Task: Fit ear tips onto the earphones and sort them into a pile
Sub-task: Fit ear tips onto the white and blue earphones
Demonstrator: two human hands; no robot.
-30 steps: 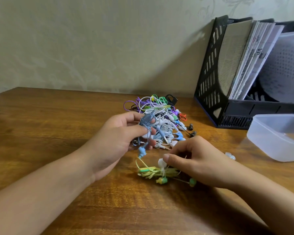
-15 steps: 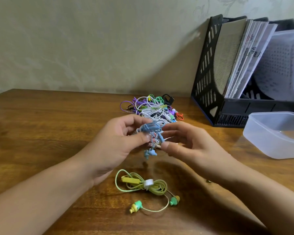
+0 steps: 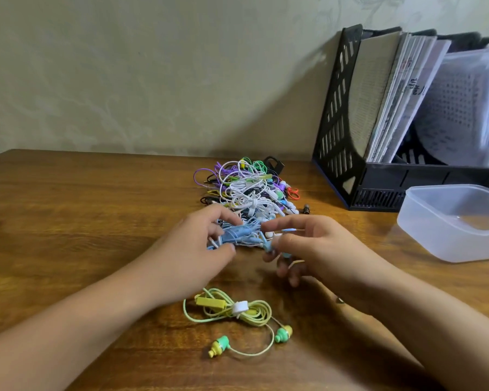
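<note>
Fingers [image 3: 226, 218] hold blue earphones [image 3: 239, 234] over wooden table [image 3: 68, 221].

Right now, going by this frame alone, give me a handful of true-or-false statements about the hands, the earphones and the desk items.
1. The left hand holds the blue earphones. True.
2. The yellow-green earphones lie in the clear tub. False: they lie on the table, nearer the camera than the hands.
3. The right hand pinches a blue earbud. True.
4. The earphone pile is left of the file rack. True.
5. The file rack is empty. False: it holds papers.
</note>
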